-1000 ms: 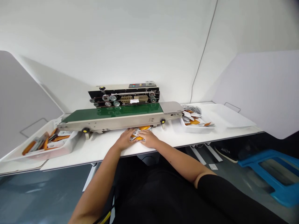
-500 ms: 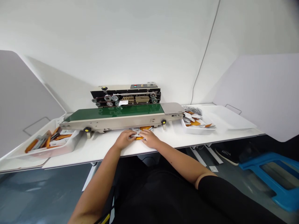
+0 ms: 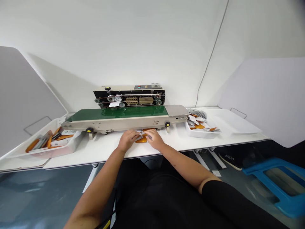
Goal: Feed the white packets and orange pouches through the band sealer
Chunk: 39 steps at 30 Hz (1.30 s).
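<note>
Left hand (image 3: 127, 141), right hand (image 3: 154, 140), fingers closed on orange-and-white sachet (image 3: 141, 139) held between them, over worktop (image 3: 105, 149), just in front of band sealer conveyor (image 3: 119, 114)

A band sealer (image 3: 128, 95) with a green conveyor belt (image 3: 118, 113) stands on the white table (image 3: 71, 162) — a white tray (image 3: 64, 152) of orange packets (image 3: 57, 140) to its left, another white tray (image 3: 202, 135) to its right — and a blue plastic frame (image 3: 254, 170) lies on the floor (image 3: 238, 181) near a black shoe (image 3: 230, 158)

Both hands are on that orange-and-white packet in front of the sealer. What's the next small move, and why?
Probably slide the orange-and-white packet forward onto the green conveyor belt: the left hand and right hand are both on it, and it sits on the table right beside the conveyor.
</note>
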### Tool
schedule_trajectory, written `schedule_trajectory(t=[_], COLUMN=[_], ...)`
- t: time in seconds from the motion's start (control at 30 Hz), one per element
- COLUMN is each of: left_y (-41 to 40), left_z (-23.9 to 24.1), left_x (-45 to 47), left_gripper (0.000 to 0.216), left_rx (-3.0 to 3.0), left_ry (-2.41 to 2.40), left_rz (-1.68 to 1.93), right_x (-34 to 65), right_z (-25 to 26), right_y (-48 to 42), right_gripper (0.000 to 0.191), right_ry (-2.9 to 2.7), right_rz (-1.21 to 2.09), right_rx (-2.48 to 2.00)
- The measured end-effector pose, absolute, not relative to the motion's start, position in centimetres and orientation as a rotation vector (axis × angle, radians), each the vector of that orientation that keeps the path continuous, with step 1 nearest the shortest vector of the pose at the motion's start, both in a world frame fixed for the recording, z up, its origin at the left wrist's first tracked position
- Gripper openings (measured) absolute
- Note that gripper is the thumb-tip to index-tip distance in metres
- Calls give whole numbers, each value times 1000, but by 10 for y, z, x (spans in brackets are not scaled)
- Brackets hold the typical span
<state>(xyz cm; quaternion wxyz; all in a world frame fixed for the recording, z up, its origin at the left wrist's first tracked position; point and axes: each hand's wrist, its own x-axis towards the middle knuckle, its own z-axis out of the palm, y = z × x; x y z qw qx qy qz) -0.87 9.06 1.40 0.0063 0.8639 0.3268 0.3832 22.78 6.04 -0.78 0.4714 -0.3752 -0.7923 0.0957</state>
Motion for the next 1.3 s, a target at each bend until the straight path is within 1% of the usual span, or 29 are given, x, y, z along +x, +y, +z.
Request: schedule_trajectory(t=[0.13,0.3,0.37,0.43,0.53,0.67,0.7,0.77,0.83,0.93,1.07,1.17,1.3], left_y=[86,86,87,86,82,75,74,74,76,78,80,80,78], left_z=[16,11,8,7,10,16,17,17,16,14,12,11,12], left_x=[-8,-5,-3,-2,-1,-1,-1,0,1,1,0,0,-2], left_gripper=[24,24,26,27,29,50,51,47,38,29,28,27,24], left_rx=[2511,2357,2371,2413,2495,2487,2463,2438,2429,2359,2257,2247,2231], left_ry=[1078,1082,1056,1009,929,809,804,829,873,948,1036,1021,1000], left_rz=[1204,1151,1093,1032,977,956,949,935,944,1019,1090,1090,1137], right_x=[230,235,237,237,235,233,232,232,233,232,232,236,250], right_z=[-5,-5,-7,-9,-8,-3,-2,-1,-2,-6,-9,-4,23], right_y=[60,62,63,62,60,55,55,55,56,59,59,56,59], right_gripper=[32,12,13,17,23,23,23,23,22,22,23,23,16], right_ry=[-1814,-1625,-1614,-1650,-1710,-1814,-1836,-1854,-1845,-1810,-1784,-1876,-2044], right_rz=[315,576,668,735,725,658,663,673,669,684,731,761,804], right_rx=[-907,-918,-885,-874,-893,-897,-895,-901,-930,-993,-1040,-1056,-1034])
